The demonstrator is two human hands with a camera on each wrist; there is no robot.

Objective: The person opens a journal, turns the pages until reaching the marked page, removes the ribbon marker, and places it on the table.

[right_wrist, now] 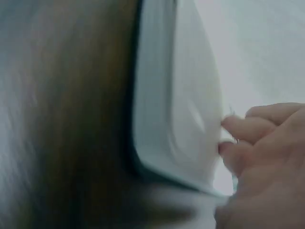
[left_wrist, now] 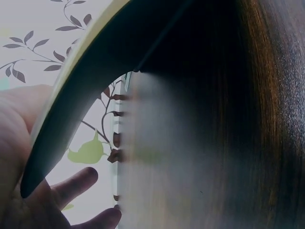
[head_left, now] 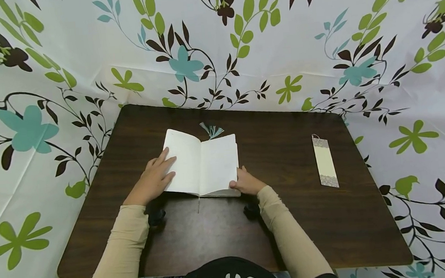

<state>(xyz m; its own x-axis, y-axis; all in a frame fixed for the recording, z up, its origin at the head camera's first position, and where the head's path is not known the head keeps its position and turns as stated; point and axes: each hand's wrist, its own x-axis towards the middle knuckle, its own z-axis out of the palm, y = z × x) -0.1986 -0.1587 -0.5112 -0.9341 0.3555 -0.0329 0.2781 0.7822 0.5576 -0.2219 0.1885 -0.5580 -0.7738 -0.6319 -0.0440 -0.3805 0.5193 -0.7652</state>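
An open notebook [head_left: 219,165] with blank white pages lies on the table. My left hand [head_left: 152,179] rests on the left page with its fingers spread. Seen from the left wrist, that side's dark cover [left_wrist: 90,100] tilts up from the table, with the left hand [left_wrist: 28,162] along its page side. At the lower right corner, my right hand [head_left: 248,182] pinches the page edges, thumb on top. In the right wrist view, the right hand's fingertips [right_wrist: 228,123] are at the edge of the page block [right_wrist: 190,105]. A teal tassel [head_left: 212,130] sticks out above the notebook.
A cream bookmark [head_left: 325,161] with patterned ends and a small loop lies on the right of the dark wooden table [head_left: 288,221]. A thin ribbon [head_left: 199,204] hangs from the notebook's lower edge. A floral-printed curtain [head_left: 293,41] surrounds the table's back and sides.
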